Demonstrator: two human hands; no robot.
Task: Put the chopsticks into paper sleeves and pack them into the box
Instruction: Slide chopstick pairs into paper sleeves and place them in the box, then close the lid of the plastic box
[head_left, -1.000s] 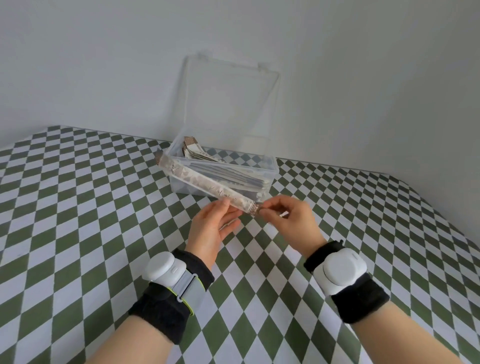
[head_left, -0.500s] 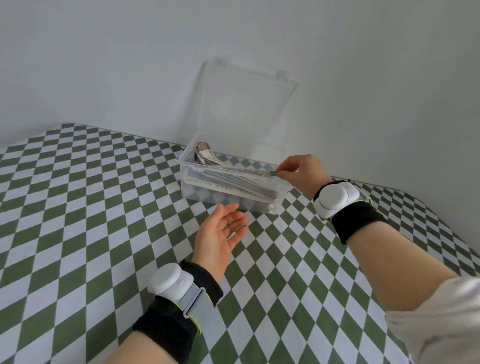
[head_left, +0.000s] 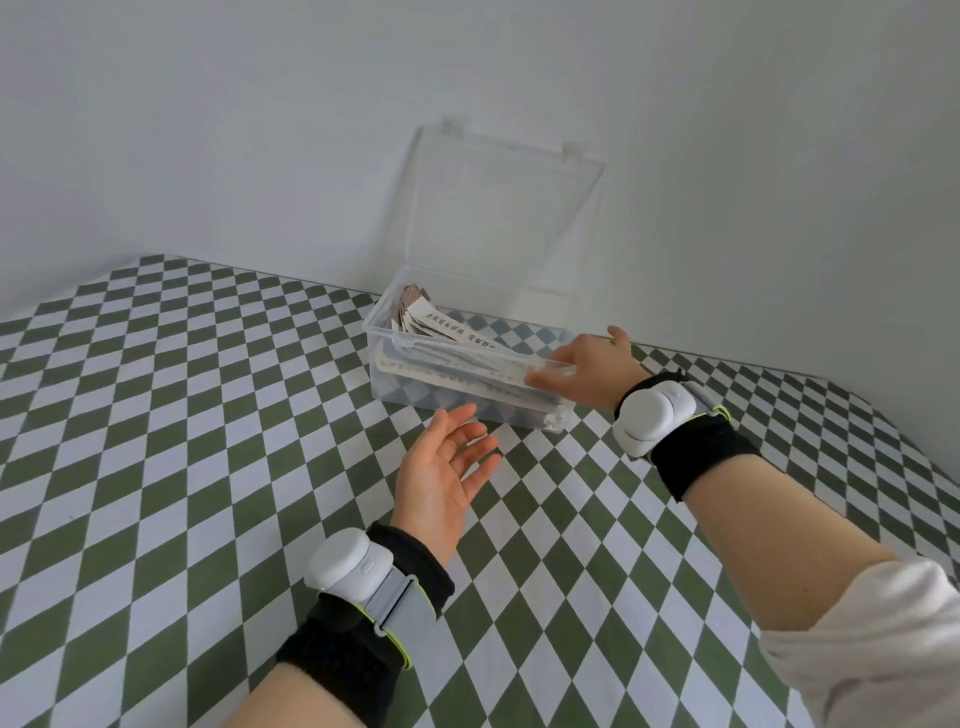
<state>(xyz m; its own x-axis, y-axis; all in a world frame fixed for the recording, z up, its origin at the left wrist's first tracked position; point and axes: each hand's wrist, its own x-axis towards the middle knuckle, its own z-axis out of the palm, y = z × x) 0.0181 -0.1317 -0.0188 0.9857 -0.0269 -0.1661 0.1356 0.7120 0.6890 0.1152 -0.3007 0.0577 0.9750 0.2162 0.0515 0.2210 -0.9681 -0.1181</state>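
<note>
A clear plastic box (head_left: 385, 332) stands at the back of the table with its lid (head_left: 504, 218) raised against the wall. Several paper-sleeved chopsticks (head_left: 441, 332) lie stacked inside it, their patterned ends at the left. My right hand (head_left: 587, 366) reaches over the box's right end. Its fingers point down into the box onto the sleeves, blurred behind the clear wall, and its thumb sticks up apart from them. My left hand (head_left: 444, 475) hovers palm up in front of the box, fingers spread and holding nothing.
A green and white checked cloth (head_left: 182, 441) covers the table. A plain grey wall (head_left: 260, 130) rises directly behind the box. Both wrists carry black bands with white devices.
My right hand carried the sleeved chopsticks from in front of the box into it and has now dropped inside. My left hand let go of the sleeve and stays open in front.
</note>
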